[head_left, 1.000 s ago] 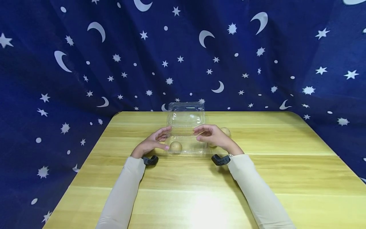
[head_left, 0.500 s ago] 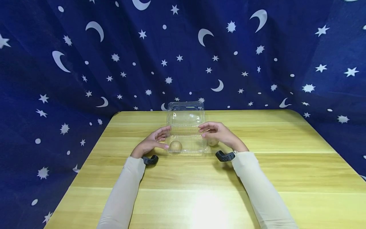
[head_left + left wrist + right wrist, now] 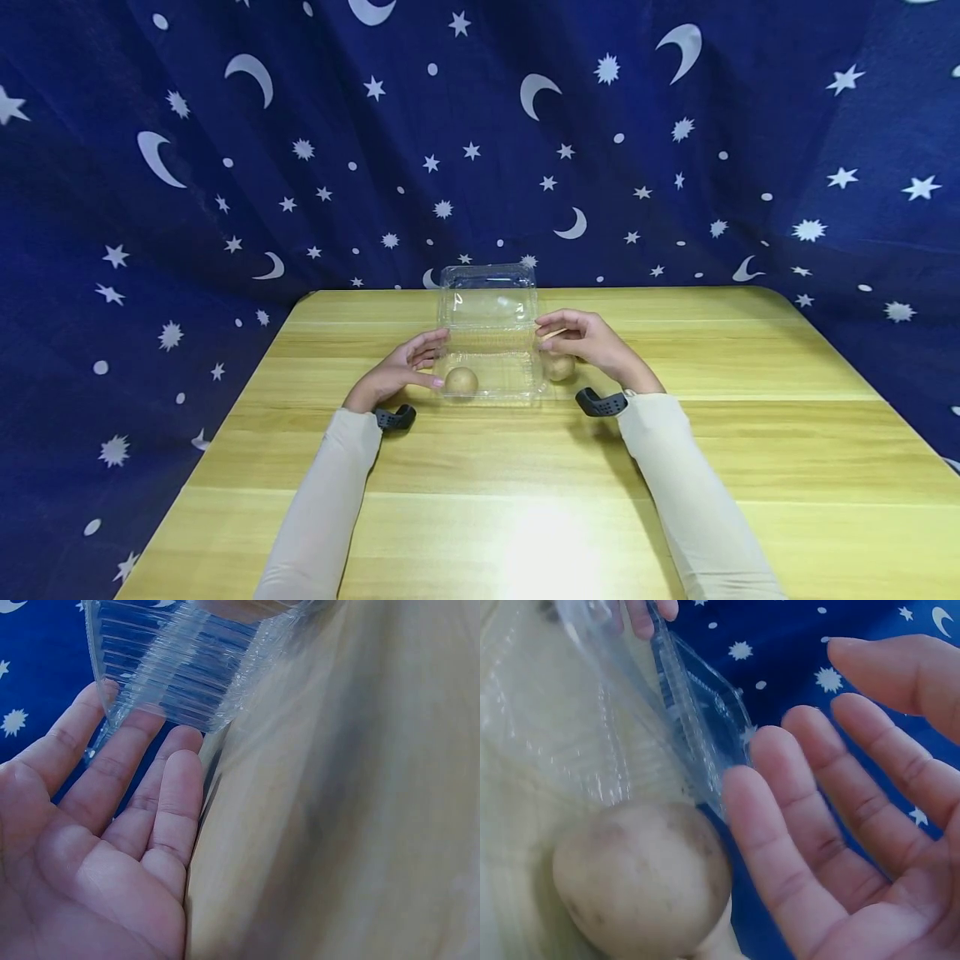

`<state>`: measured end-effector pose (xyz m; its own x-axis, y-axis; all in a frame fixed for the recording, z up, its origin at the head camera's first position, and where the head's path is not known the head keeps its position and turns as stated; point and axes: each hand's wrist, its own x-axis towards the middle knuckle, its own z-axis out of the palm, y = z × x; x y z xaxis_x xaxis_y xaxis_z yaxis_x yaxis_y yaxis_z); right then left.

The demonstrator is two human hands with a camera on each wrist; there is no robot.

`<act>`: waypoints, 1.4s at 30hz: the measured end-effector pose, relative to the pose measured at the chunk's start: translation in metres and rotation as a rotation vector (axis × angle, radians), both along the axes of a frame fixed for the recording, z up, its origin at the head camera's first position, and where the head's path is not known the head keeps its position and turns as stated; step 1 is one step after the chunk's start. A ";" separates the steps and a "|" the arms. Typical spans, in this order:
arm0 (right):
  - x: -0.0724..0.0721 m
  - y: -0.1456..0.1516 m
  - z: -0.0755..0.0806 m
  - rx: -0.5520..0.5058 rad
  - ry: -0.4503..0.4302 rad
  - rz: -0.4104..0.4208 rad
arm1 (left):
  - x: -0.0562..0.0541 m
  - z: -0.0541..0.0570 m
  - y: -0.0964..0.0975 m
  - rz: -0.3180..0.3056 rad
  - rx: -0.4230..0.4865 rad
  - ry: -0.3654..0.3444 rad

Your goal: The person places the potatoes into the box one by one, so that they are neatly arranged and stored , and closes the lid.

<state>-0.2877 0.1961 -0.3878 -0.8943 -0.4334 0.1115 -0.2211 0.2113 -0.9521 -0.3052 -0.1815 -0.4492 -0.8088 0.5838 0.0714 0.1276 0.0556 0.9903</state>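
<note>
A clear plastic clamshell box [image 3: 495, 379] stands on the table, its lid [image 3: 487, 304] raised at the back. Inside, at the front left, lies a round tan potato [image 3: 461, 382]. My left hand [image 3: 397, 371] touches the box's left side; the left wrist view shows nearly straight fingers [image 3: 112, 765] with their tips at the ribbed plastic. Just right of the box sits another potato [image 3: 559, 367], smooth with dark specks. Above and behind it is my right hand [image 3: 588, 340], fingers loosely extended and holding nothing. Part of that potato is hidden by the hand in the head view.
The wooden table [image 3: 480, 467] extends around the box on every side. A dark blue curtain [image 3: 480, 125] with moons and stars hangs behind it. Each wrist carries a black band [image 3: 602, 403].
My right hand has drawn back to the right, away from over the box, uncovering the potato beside it. The left hand stays at the box's left side.
</note>
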 end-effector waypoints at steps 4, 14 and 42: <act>-0.002 0.006 0.000 0.012 0.028 -0.057 | 0.000 0.000 0.000 -0.003 0.000 -0.003; -0.006 0.020 -0.006 -0.023 0.075 -0.117 | -0.001 -0.002 -0.001 0.002 -0.006 0.000; -0.014 0.042 -0.038 -0.102 0.150 -0.462 | -0.003 -0.003 -0.001 0.012 0.001 -0.010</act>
